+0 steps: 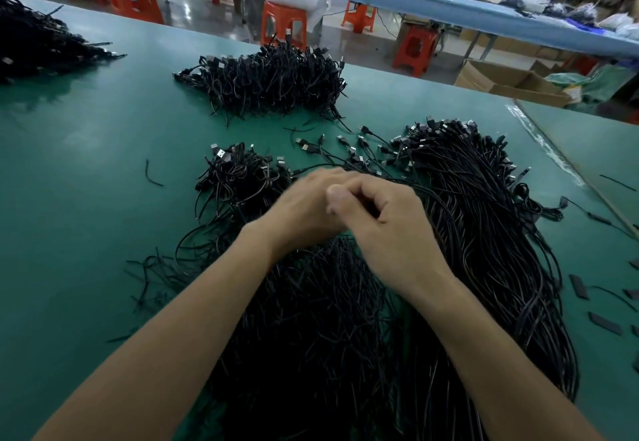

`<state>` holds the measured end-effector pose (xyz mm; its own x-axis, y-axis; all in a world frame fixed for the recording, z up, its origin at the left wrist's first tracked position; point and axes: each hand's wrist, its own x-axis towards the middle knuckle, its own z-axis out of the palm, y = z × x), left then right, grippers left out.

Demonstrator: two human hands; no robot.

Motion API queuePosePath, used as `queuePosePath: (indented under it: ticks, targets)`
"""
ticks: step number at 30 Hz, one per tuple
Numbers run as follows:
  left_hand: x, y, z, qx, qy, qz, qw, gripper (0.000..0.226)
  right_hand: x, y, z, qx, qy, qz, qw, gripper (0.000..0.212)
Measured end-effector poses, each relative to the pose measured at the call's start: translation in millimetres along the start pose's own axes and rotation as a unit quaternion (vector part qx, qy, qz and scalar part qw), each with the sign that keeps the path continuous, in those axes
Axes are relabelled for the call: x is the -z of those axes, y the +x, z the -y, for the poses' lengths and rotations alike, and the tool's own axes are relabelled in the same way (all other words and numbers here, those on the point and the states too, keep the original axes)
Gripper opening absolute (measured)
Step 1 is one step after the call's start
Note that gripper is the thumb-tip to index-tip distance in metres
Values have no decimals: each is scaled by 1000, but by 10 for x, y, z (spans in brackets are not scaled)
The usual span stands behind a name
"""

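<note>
A large pile of loose black USB cables point(484, 219) lies spread over the green table point(86, 171), running from the plugs at the far right down to the near edge. My left hand point(301, 209) and my right hand point(390, 229) meet just above this pile, knuckles up and blurred. The right hand's fingers are curled, with the thumb pressed against the forefinger. The left hand's fingers are tucked behind the right hand. Anything held between them is hidden.
A small heap of coiled cables point(238, 174) sits just left of my hands, a bigger heap point(273, 81) farther back, and another point(38, 39) at the far left. Short black strips point(579, 286) lie at the right. Beyond the table a person sits on an orange stool point(283, 22).
</note>
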<state>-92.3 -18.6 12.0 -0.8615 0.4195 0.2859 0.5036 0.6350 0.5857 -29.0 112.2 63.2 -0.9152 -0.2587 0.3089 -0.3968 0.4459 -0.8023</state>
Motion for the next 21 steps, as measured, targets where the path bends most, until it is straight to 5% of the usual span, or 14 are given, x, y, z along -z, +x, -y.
queuePosePath:
  ticks: [4, 9, 12, 16, 18, 21]
  targets:
    - [-182, -57, 117, 115, -215, -26, 970, 17, -14, -68, 322, 80, 86, 48, 992, 22]
    - [-54, -12, 73, 167, -309, -295, 889, 42, 255, -40, 248, 38, 156, -22, 987, 30]
    - [144, -100, 66, 131, -282, -406, 859, 42, 437, 37, -23, -50, 32, -92, 994, 36]
    - [363, -174, -75, 55, -91, -393, 913, 40, 516, 26, -255, -125, -183, 27, 975, 16]
    - [384, -186, -162, 32, 18, -352, 935, 36, 444, 0, -241, -127, -171, 86, 973, 21]
    - [335, -164, -268, 19, 114, -292, 949, 32, 312, -16, -81, -86, -15, 60, 994, 30]
